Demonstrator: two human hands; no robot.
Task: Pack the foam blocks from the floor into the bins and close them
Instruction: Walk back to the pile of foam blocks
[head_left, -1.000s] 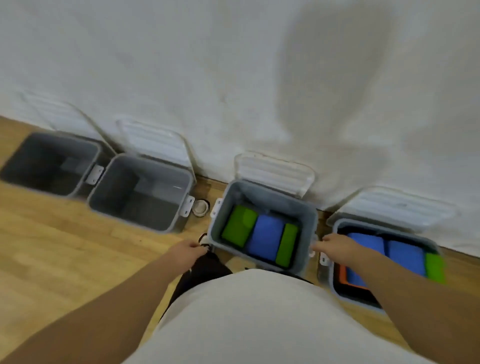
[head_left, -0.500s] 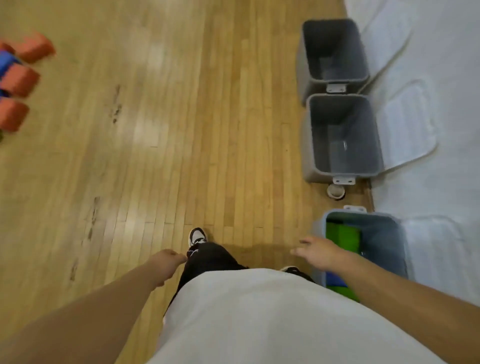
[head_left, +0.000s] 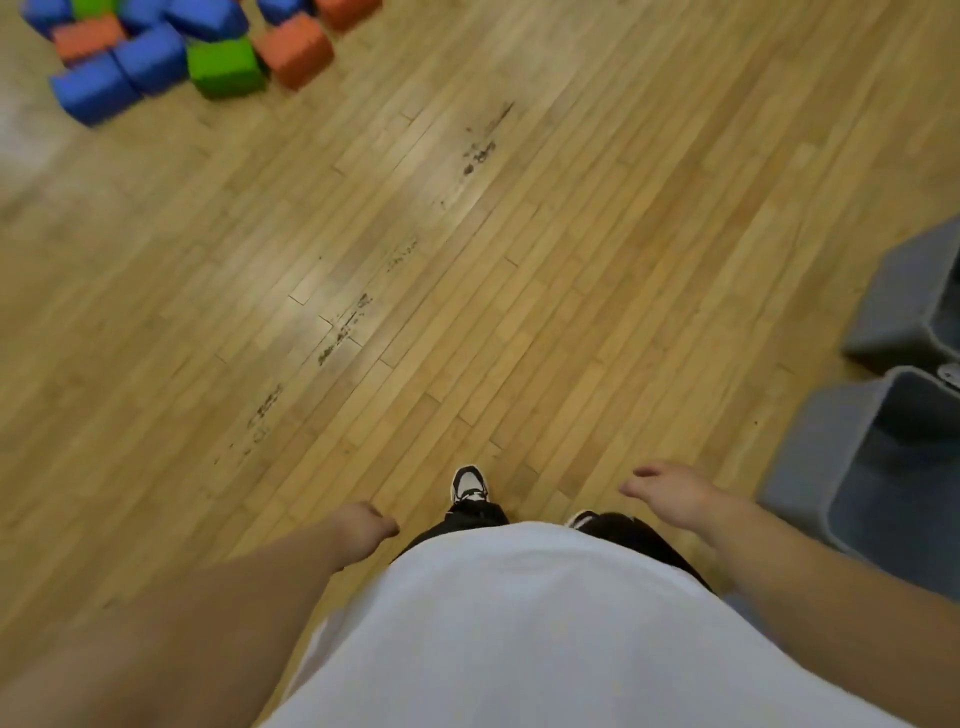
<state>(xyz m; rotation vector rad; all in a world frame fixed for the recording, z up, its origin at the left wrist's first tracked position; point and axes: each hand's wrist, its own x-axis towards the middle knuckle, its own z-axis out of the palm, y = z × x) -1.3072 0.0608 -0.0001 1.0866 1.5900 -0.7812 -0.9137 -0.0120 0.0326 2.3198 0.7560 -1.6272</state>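
A pile of foam blocks lies on the wooden floor at the far upper left: a green block (head_left: 224, 67), an orange block (head_left: 294, 49), a blue block (head_left: 93, 92) and several more. Two grey bins stand at the right edge, the nearer bin (head_left: 831, 467) and the farther bin (head_left: 904, 306), both open at the top. My left hand (head_left: 363, 530) hangs by my hip with loosely curled fingers and holds nothing. My right hand (head_left: 670, 493) is spread and relaxed, empty, just left of the nearer bin.
Bare wooden floor (head_left: 467, 260) with dark scuff marks stretches between me and the block pile. My shoes (head_left: 470, 484) and white shirt fill the bottom middle.
The view has swung left, away from the wall and the filled bins, onto the floor. The block pile has come into view at upper left. Both hands stay empty.
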